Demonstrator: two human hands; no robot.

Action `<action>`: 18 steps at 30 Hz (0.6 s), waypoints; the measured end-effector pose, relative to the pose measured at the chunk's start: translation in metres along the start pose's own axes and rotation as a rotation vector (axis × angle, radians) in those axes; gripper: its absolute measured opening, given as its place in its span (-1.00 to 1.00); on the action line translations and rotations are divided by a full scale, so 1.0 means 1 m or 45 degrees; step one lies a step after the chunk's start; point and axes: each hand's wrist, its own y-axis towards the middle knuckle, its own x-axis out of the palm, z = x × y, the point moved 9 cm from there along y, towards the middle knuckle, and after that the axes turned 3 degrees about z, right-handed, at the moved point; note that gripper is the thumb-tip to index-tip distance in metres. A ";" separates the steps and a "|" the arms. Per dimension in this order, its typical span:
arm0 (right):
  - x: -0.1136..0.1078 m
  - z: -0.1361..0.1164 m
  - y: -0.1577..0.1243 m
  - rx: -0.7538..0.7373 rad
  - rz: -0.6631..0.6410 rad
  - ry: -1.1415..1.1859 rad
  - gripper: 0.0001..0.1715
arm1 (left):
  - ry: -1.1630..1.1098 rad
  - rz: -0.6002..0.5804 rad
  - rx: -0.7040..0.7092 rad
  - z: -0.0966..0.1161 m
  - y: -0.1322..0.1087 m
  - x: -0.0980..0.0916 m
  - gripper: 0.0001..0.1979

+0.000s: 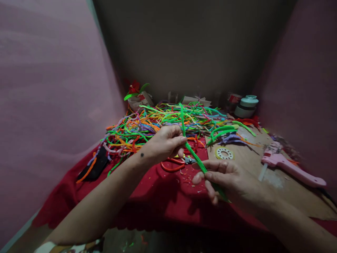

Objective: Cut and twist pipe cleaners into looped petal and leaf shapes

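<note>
Between my two hands runs a strip of bright green pipe cleaners (195, 156), slanting from upper left to lower right above the table. My left hand (172, 140) pinches it near its upper part, with one end sticking up past the fingers. Lower down, my right hand (221, 175) grips the strip between thumb and fingers, and its dark green lower end shows below the palm. Just beneath the hands, red-handled pliers (173, 165) lie on the red cloth (155, 196).
A tangled heap of coloured pipe cleaners (152, 123) covers the back. On the brown board (252, 165) at right lie a pink glue gun (295, 168), a tape ring (224, 153) and green leaf pieces (222, 133). A teal-lidded jar (246, 106) stands behind. Pink walls flank both sides.
</note>
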 end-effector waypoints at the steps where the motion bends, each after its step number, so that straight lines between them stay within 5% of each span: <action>1: -0.003 0.002 0.000 -0.009 0.048 -0.011 -0.77 | 0.028 0.015 0.027 0.001 0.002 0.000 -0.83; 5: -0.009 -0.003 -0.002 -0.139 0.237 -0.134 -0.74 | 0.297 0.213 0.245 0.008 0.008 -0.007 -0.81; 9: 0.001 -0.015 -0.006 -0.307 0.225 -0.279 -0.72 | 0.541 0.294 0.417 0.013 0.009 -0.003 -0.82; 14: 0.006 -0.007 0.008 -0.084 0.075 -0.250 -0.73 | 0.527 0.326 0.378 0.009 0.011 -0.006 -0.84; 18: 0.008 -0.016 0.029 -0.081 0.060 -0.039 -0.71 | 0.468 0.310 0.390 0.008 0.011 -0.005 -0.86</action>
